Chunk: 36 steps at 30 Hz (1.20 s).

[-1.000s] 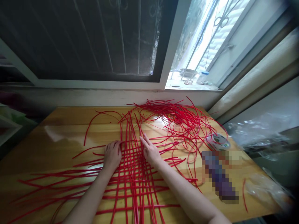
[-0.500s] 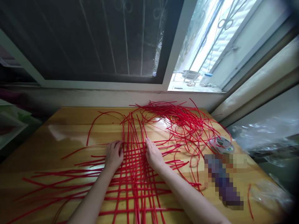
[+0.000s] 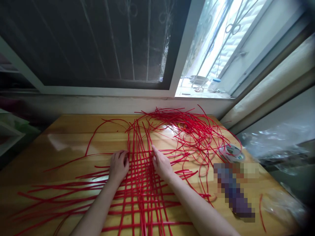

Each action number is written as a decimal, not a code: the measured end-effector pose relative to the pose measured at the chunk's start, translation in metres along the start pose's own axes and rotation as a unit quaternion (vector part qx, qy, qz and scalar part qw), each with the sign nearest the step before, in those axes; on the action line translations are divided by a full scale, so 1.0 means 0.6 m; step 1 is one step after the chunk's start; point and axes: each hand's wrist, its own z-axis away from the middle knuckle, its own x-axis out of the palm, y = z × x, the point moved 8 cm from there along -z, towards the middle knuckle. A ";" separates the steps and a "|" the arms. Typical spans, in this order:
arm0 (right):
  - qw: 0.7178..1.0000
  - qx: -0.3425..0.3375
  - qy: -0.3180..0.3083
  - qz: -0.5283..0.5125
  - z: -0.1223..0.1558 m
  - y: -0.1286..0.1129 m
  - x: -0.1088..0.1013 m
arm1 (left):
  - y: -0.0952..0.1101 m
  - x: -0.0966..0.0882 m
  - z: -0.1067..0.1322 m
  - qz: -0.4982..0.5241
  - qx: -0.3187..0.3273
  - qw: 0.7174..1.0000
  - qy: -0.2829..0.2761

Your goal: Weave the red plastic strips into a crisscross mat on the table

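Note:
A loose lattice of red plastic strips [image 3: 139, 170] lies flat in front of me, strips crossing over and under. At its upper left edge, my left hand [image 3: 119, 166] is closed, thumb and fingers pinched around the end of the topmost crosswise strip [image 3: 98, 154]. On the upper right edge my right hand [image 3: 161, 165] is also closed, its fingertips gripping that same row beside the upright strips. Exactly which strands lie under the fingertips is partly hidden. Long strip ends fan out to the left and right of the weave.
A tangled heap of red strips [image 3: 182, 119] covers the table's back right. Near it lies a roll of tape [image 3: 231, 153]. A blurred-out dark object [image 3: 236, 193] and crumpled clear plastic [image 3: 283, 205] are at the right. A window frame [image 3: 105, 92] rises behind the wooden table [image 3: 73, 137].
The topmost crosswise strip's left end reaches farther left. My right fingers have curled in slightly at the weave's edge. The whole view has shifted a little.

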 end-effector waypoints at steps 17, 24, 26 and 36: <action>1.000 -0.022 -0.019 0.010 -0.002 0.012 0.022 | -0.004 0.001 0.000 0.012 -0.005 1.000 -0.003; 0.999 0.029 -0.005 0.041 -0.022 0.042 -0.007 | -0.009 0.005 -0.001 0.089 -0.008 0.996 -0.027; 0.998 0.040 -0.015 0.036 -0.025 0.052 -0.005 | -0.009 0.004 -0.002 0.107 -0.006 0.994 -0.030; 0.996 0.074 -0.011 0.045 -0.034 0.080 -0.003 | -0.042 0.019 -0.003 0.149 -0.106 0.981 -0.058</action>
